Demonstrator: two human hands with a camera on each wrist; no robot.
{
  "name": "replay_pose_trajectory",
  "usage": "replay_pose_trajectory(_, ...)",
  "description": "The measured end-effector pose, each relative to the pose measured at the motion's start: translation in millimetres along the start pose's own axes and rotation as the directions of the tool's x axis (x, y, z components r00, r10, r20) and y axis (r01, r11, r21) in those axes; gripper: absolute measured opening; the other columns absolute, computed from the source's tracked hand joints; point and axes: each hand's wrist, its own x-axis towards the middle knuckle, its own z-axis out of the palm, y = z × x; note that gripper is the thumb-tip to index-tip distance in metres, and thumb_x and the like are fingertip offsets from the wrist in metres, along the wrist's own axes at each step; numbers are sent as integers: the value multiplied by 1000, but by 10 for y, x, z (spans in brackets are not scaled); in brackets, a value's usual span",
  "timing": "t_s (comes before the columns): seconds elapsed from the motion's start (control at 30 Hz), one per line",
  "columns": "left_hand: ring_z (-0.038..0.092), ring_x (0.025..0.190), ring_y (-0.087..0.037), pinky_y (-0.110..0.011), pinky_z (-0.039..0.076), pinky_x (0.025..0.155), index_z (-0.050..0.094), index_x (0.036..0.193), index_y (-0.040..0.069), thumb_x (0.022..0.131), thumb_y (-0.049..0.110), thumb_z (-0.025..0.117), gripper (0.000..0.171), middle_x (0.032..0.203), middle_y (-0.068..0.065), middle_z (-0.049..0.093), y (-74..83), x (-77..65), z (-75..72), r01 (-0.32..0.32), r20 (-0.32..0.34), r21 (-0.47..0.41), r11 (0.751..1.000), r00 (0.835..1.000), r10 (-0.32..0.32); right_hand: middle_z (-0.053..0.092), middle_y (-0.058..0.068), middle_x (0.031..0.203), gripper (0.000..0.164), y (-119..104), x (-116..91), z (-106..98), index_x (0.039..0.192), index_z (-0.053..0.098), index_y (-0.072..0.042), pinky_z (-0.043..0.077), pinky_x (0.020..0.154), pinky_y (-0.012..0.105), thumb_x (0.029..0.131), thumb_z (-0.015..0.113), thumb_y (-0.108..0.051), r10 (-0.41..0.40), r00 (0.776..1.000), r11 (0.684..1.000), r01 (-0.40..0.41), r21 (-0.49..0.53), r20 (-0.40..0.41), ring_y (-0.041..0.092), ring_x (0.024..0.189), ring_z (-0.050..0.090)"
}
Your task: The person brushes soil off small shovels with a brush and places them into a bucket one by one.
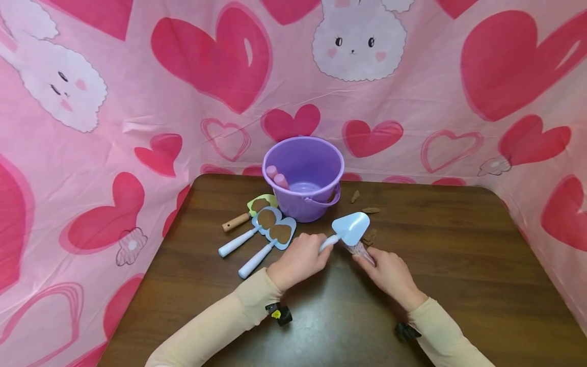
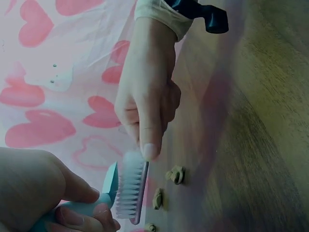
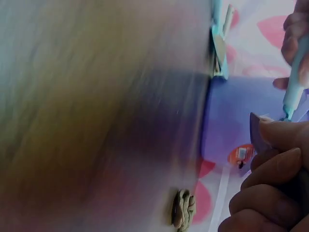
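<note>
So the left grip (image 1: 298, 260) is curled round the handle of a blue trowel (image 1: 351, 228), and the right grip (image 1: 393, 275) has a brush (image 1: 361, 253) pinched between thumb and fingers. Both are held in front of the bucket (image 1: 298, 207), a bit to its right, up off the table (image 1: 458, 255). The bristles face the trowel and sit right beside its blade; can't really tell if they touch.

The bucket's purple, stands upright near the back edge, and has two pink cylinders (image 1: 281, 180) leaning inside on the left. There's an orange sticker (image 3: 241, 154) low on its side.

Just left of it lie three more tools: a green scoop (image 1: 262, 204) with a wooden handle, then two blue scoops (image 1: 281, 234) with pale handles. All three have brown stuff on them. A few brown clumps (image 1: 371, 210) lie right of the bucket, and there's a pink heart-and-bunny cloth (image 1: 293, 66) behind everything.
</note>
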Motion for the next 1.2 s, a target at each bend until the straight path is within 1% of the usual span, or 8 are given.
replay_pose_trajectory(0.07,49,54,-15,-29,41,49,60,79,11,101,17,66,23,62,3,46,4,-7,-8,7,8,-10,1000,1000,-7,40,-6,60,35,-23,-7,-7,75,57,-13,33,50,31,97,73,-34,5,1000,1000,-5,5,-4,13,53,40)
replay_pose_trajectory(0.3,48,52,-11,-25,40,49,62,79,12,101,16,66,23,62,5,48,-21,-45,-31,30,53,-47,998,998,-28,39,-2,61,38,78,25,-184,73,50,-11,30,50,31,98,72,-30,48,993,999,-51,-19,-110,15,54,39)
replay_pose_trajectory(0.53,50,54,-11,-25,42,50,62,81,11,101,17,67,22,64,4,50,-25,-45,-81,49,98,-44,998,994,-45,41,-2,63,34,162,23,-253,77,53,-10,32,52,30,99,71,-29,38,999,999,-38,-22,-3,14,56,40)
replay_pose_trajectory(0.7,50,55,-13,-26,42,52,62,80,10,99,17,69,21,64,3,50,-5,-26,-172,43,88,-43,998,995,-39,47,-2,63,21,172,-9,-253,86,59,-9,38,51,29,98,73,-20,32,996,999,-30,-16,88,14,55,45)
replay_pose_trajectory(0.8,49,55,-13,-26,43,52,64,82,9,96,14,69,15,65,3,51,15,-17,-276,53,90,-65,996,995,-47,49,-2,65,15,157,-24,-246,91,62,-9,40,53,30,99,71,-18,34,992,999,-33,-11,122,14,57,47)
replay_pose_trajectory(0.93,51,57,-13,-28,44,54,64,92,8,90,12,67,6,69,2,55,65,-23,-461,94,96,-78,993,992,-86,48,-2,66,27,121,-35,-238,88,62,-10,38,55,32,101,69,-32,50,989,998,-43,-54,139,16,59,46)
replay_pose_trajectory(1.07,54,61,-15,-29,45,56,59,105,6,87,9,67,20,73,0,56,113,-52,-671,73,20,-67,995,997,-72,52,0,68,45,80,-66,-257,86,62,-9,38,56,34,99,65,-52,111,972,992,-97,-77,205,17,61,47)
replay_pose_trajectory(1.2,55,62,-18,-32,46,56,56,111,6,90,9,66,24,74,-2,56,152,-65,-925,61,-72,-56,997,995,-65,55,1,73,51,64,-77,-274,90,64,-9,41,60,37,102,56,-58,157,957,986,-139,-90,244,18,65,50)
